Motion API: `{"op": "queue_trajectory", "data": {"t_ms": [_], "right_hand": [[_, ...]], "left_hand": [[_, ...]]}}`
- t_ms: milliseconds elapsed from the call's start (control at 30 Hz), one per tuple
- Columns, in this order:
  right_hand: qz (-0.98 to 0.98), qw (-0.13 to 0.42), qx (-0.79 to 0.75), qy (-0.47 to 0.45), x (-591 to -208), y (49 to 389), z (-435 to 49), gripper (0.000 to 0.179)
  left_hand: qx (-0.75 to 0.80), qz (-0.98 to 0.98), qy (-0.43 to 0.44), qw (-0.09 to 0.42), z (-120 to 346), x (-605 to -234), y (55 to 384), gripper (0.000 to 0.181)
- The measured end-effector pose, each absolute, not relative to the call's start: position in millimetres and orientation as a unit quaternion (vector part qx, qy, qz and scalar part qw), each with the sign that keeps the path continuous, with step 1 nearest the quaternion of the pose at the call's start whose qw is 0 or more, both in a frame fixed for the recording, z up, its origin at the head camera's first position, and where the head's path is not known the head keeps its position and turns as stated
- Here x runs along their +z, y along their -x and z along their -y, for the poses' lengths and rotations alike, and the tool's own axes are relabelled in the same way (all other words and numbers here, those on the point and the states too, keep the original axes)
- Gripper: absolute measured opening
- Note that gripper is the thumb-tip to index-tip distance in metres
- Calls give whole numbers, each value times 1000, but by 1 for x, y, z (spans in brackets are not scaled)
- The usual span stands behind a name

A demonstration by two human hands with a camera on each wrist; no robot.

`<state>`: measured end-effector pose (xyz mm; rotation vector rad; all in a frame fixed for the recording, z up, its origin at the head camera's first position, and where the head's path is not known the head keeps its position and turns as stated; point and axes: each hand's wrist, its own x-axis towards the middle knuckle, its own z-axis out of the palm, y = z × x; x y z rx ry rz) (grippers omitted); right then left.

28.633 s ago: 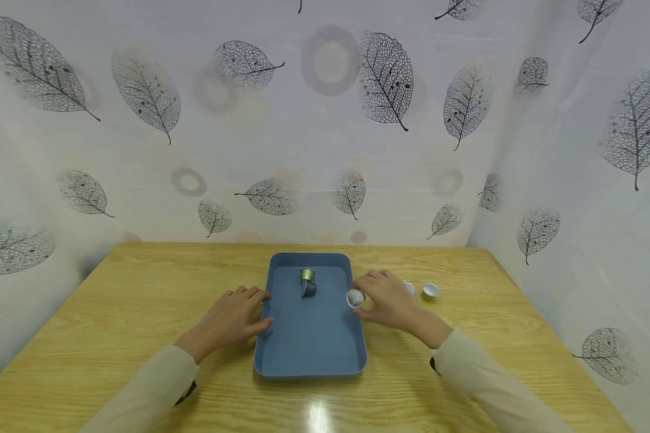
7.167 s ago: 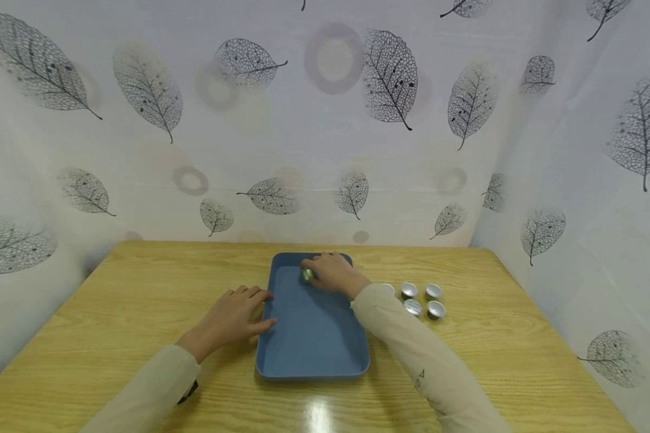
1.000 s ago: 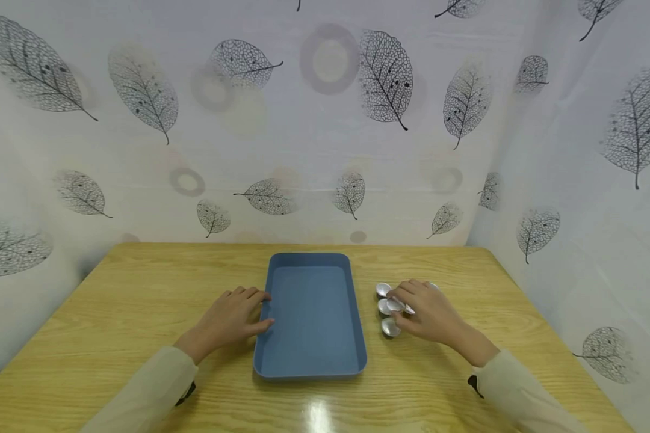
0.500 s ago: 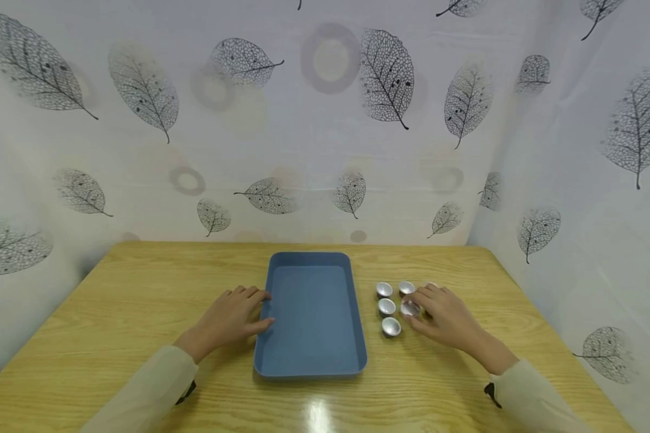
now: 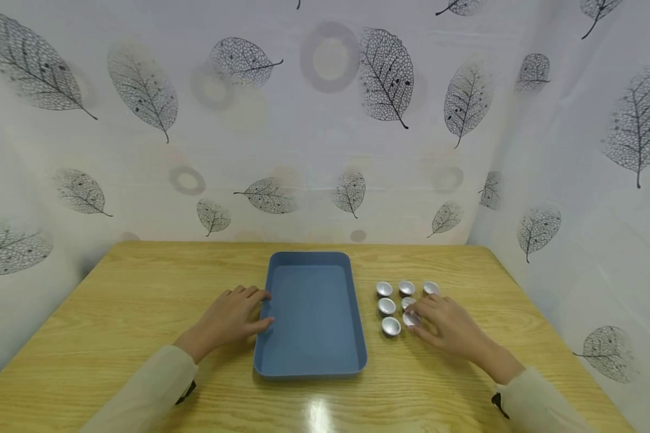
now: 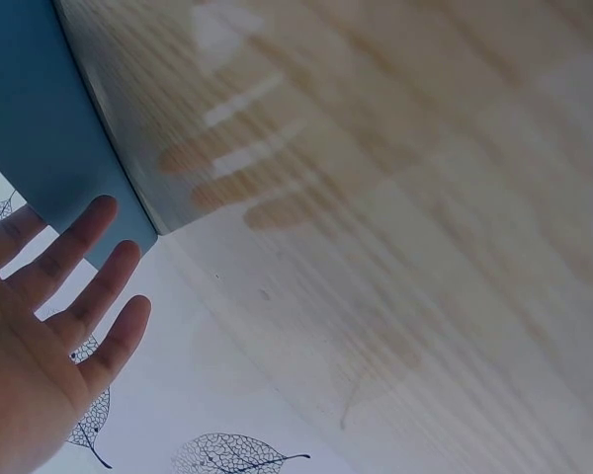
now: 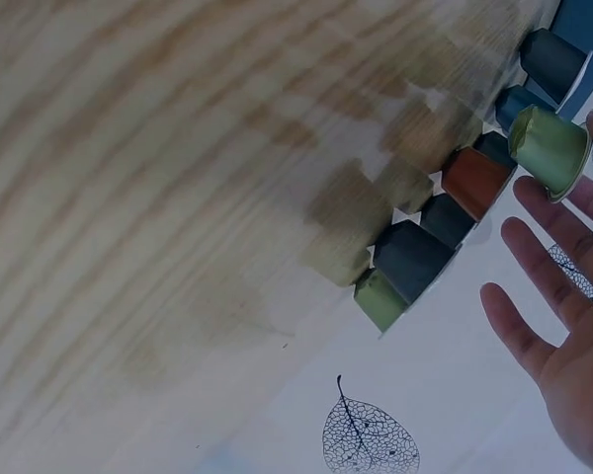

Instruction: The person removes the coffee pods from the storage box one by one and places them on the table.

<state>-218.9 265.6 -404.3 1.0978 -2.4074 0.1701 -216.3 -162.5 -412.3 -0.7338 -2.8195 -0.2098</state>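
My right hand [image 5: 451,328] pinches a green coffee capsule [image 7: 550,153] between thumb and fingers, silver lid facing up in the head view. In the right wrist view the capsule looks slightly raised off the table. Around it stand several more coffee capsules, lids up, in rough rows: one capsule [image 5: 391,326] is just left of the held one and another capsule [image 5: 408,302] right behind it. A brown capsule [image 7: 476,181] and a dark capsule [image 7: 412,260] show their sides. Fingers spread, my left hand [image 5: 224,323] rests against the left rim of the blue tray [image 5: 311,325].
Wooden table [image 5: 157,288] extends on both sides of the tray. A white curtain [image 5: 314,138] printed with leaves hangs behind it and along the sides. The capsule rows lie between the tray's right wall and my right forearm.
Earlier, green and dark capsules lay in the tray; its floor is bare now. Over the last second my right hand carried its capsule rightward and nearer. My left hand stayed at the rim.
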Motion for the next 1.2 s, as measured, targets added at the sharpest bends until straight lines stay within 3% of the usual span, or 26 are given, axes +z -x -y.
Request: {"op": "queue_trajectory", "data": {"t_ms": [1200], "right_hand": [[895,222,73,-379,-414,210,-271,33]], "left_hand": [[-67,961,247,108,163,-413,217,48]]}}
